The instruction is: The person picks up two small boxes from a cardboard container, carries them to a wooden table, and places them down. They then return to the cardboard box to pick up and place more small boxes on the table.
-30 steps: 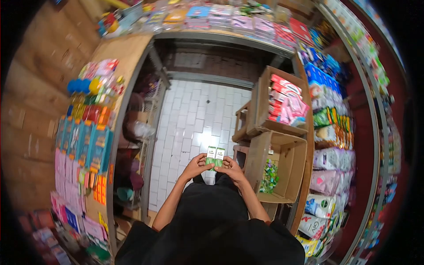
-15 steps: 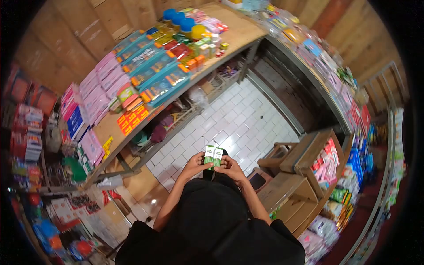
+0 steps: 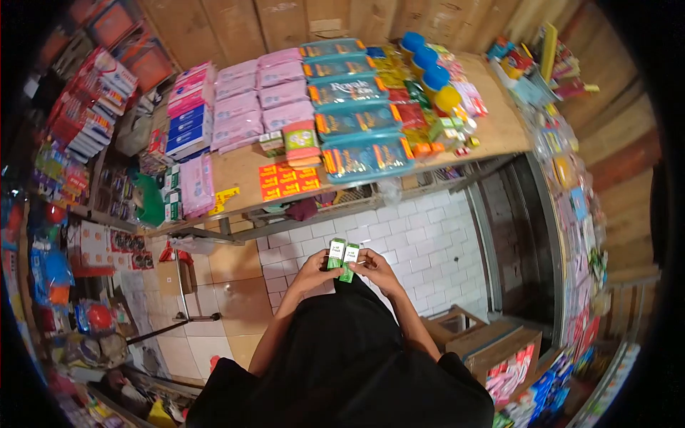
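Two small white-and-green boxes are held upright side by side in front of my body. My left hand (image 3: 317,274) is closed around the left box (image 3: 336,255), its thumb across the lower front. The right box (image 3: 350,261) is gripped by my right hand (image 3: 374,272), with the thumb near its lower part. The two boxes touch or nearly touch. Beyond them stands a wooden table (image 3: 235,175) bearing pink packs (image 3: 235,107), teal packs (image 3: 367,158) and red-and-yellow packets (image 3: 289,182).
Blue-lidded containers (image 3: 425,55) stand toward the table's back right. Cardboard boxes (image 3: 492,349) are at the lower right. Shelves of packaged goods line both sides. A thin-legged metal stand (image 3: 183,299) is on the tiled floor (image 3: 421,250) side.
The view has turned to the left, so the table now lies straight ahead and more of the left shelves shows. Both hands still hold the boxes.
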`<state>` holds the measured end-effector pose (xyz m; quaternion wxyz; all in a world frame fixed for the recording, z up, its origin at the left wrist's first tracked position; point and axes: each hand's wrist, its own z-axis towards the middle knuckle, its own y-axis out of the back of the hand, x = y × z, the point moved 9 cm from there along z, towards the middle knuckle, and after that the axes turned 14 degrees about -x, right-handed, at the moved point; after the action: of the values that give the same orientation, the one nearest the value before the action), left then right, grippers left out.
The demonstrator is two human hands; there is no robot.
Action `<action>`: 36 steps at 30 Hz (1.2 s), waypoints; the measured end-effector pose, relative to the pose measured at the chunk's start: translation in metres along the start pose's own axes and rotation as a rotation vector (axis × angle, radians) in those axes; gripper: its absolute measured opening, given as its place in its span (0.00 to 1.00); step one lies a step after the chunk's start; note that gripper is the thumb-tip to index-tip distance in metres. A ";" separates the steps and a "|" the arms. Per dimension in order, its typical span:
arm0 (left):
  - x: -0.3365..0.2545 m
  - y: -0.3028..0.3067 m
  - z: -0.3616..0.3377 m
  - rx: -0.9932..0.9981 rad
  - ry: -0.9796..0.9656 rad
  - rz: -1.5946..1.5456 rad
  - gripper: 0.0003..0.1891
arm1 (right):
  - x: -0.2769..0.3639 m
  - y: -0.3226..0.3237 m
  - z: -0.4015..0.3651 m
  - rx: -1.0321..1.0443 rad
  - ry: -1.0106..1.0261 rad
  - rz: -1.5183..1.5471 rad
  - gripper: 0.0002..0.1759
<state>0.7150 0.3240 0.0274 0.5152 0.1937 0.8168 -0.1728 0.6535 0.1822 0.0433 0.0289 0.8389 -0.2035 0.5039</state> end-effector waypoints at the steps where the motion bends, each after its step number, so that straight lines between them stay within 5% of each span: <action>1: -0.006 0.007 0.006 -0.020 -0.004 0.015 0.28 | 0.007 -0.003 0.013 0.016 0.010 -0.036 0.19; 23: -0.060 0.123 0.072 -0.317 -0.116 -0.231 0.29 | 0.129 -0.140 0.161 0.408 0.408 -0.596 0.24; 36: -0.085 0.242 0.108 -0.310 -0.132 -0.159 0.31 | 0.193 -0.226 0.180 0.182 0.730 -0.861 0.20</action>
<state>0.9520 0.4696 0.0409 0.5760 0.0353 0.8108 -0.0975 0.9656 0.2829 0.1557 0.2274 0.6167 0.2241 0.7195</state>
